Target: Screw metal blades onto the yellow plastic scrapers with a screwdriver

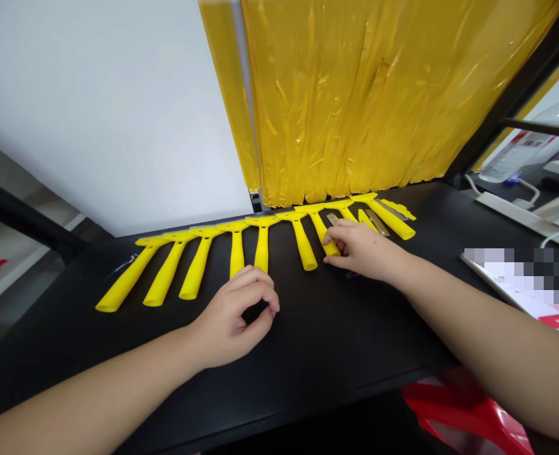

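Observation:
Yellow scrapers (195,265) stand in a row along the back of the black tabletop, heads to the back and hollow handles towards me. My left hand (241,313) is curled in front of two middle scrapers (237,249), hiding their handle ends. Its thumb and fingertips meet; whatever they might pinch is hidden. Further right, the fingers and thumb of my right hand (355,248) close around the lower handle of another scraper (318,227). Just behind that hand are a small metal piece (332,219) and a loose yellow part with a metal strip (373,222).
Yellow plastic-wrapped stock (355,95) and a white panel (109,114) rise behind the row. A flat yellow piece (399,209) lies at the right end. Beyond are a clear bottle (521,148), a white cable and a partly blurred booklet (502,275). Red plastic (469,411) hangs below the front edge.

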Demonstrator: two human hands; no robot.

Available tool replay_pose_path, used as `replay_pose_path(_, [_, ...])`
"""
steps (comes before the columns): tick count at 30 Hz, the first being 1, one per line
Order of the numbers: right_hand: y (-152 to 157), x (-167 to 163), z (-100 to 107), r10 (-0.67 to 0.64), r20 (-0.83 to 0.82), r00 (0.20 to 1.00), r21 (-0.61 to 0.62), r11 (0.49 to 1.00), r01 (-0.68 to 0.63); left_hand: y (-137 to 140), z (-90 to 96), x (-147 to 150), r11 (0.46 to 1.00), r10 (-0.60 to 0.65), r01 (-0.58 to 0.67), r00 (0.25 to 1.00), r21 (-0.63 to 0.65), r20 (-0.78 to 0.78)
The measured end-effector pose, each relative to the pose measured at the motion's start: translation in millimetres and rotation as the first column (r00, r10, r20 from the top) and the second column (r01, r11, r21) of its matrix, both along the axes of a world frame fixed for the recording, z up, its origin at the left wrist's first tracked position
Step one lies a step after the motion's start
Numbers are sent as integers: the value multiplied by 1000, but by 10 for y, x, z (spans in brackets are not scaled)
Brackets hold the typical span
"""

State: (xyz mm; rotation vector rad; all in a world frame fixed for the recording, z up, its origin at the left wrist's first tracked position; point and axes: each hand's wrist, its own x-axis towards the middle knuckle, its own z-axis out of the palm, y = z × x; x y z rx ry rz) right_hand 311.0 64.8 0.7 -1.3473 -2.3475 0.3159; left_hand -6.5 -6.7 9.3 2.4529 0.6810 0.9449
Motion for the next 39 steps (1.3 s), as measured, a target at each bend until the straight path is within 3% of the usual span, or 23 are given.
replay_pose_path(7, [-25,-10,80,33,-19,999,-57,998,-34,8,-6,-7,1000,-10,10,1000,-6,-16])
replay_pose_path(17, [-22,25,126,37,29,999,-18,999,-36,-3,-1,0,1000,-15,15,1000,-8,-18])
replay_pose_path(21, [100,299,249,-77,3,997,32,996,77,-3,8,3,1000,-15,15,1000,-1,-17])
replay_pose_path(23, [215,562,290,-264,-3,965,51,963,263,-1,10,4,1000,-16,16,1000,0,-18])
replay_pose_path(25, [342,844,290,-463,24,886,59,885,462,3,9,4,1000,-20,20,1000,3,-17])
replay_pose_path(27, [452,1067,250,-584,86,807,62,812,581,7,6,5,1000,-21,21,1000,6,-17])
replay_pose_path(30, [564,1215,159,-637,157,754,20,766,643,9,2,6,1000,-20,20,1000,8,-17])
replay_pose_path(39, [671,1218,5,-671,277,688,-16,713,701,6,4,10,1000,-13,13,1000,13,-18])
